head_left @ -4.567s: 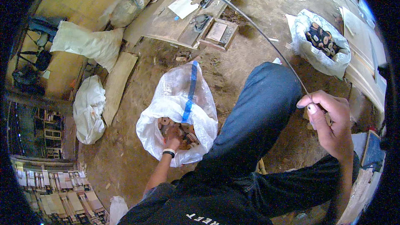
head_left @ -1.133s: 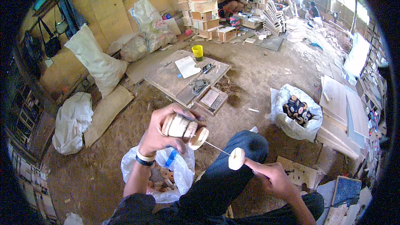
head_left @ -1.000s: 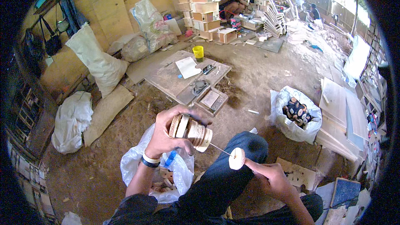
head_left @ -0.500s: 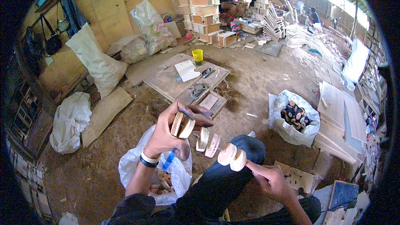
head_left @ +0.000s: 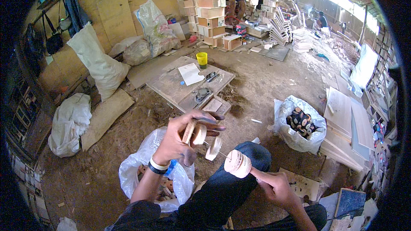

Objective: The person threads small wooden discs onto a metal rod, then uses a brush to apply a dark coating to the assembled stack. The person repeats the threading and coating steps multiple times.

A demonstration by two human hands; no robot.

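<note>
My left hand (head_left: 177, 141) is raised in front of me and pinches two pale round wooden discs (head_left: 193, 132) between thumb and fingers. A thin wire (head_left: 221, 154) runs from them down to my right hand (head_left: 274, 186), which grips its lower end. One loose disc (head_left: 213, 149) sits on the wire between the hands. A small stack of discs (head_left: 237, 164) rests against my right fingers, above my blue-jeaned knee (head_left: 252, 152). Below my left forearm lies an open white plastic bag (head_left: 137, 169) with wooden pieces inside.
A second white bag (head_left: 284, 109) of dark and pale discs stands to the right on the dirt floor. A low wooden board (head_left: 171, 83) with paper, tools and a yellow cup (head_left: 201, 58) lies ahead. Filled sacks (head_left: 98, 62), stacked wooden boxes (head_left: 209, 10) and flat panels (head_left: 346, 115) surround me.
My left hand came up out of the bag with discs. In the last second several discs slid down the wire to my right hand, where the stack grew.
</note>
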